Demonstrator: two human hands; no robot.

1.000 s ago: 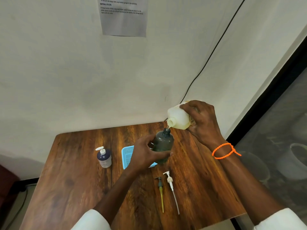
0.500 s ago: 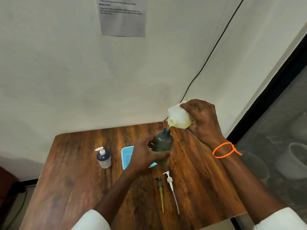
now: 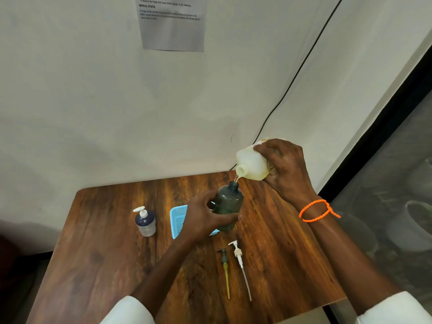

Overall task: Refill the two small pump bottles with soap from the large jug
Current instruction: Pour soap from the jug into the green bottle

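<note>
right of centre in the frame, the right hand [image 3: 284, 169] keeps a closed grip around the large jug [image 3: 253, 166], which is tipped with its open mouth pointing down and to the left. a thin stream of soap [image 3: 236, 178] runs from that mouth into the open neck of the dark green bottle [image 3: 228, 204] just below it. the left hand [image 3: 205, 218] has its grip wrapped around the lower body of that bottle, which stands upright on the wooden table [image 3: 105, 265]. behind the left hand lies a light blue tray [image 3: 178, 220]. further left stands the small blue pump bottle [image 3: 145, 222] with its white pump on. in the lower centre two loose pump heads lie side by side, a dark one with a yellow tube [image 3: 225, 272] and a white one [image 3: 240, 267]. an orange bracelet [image 3: 316, 211] circles the right wrist.
</note>
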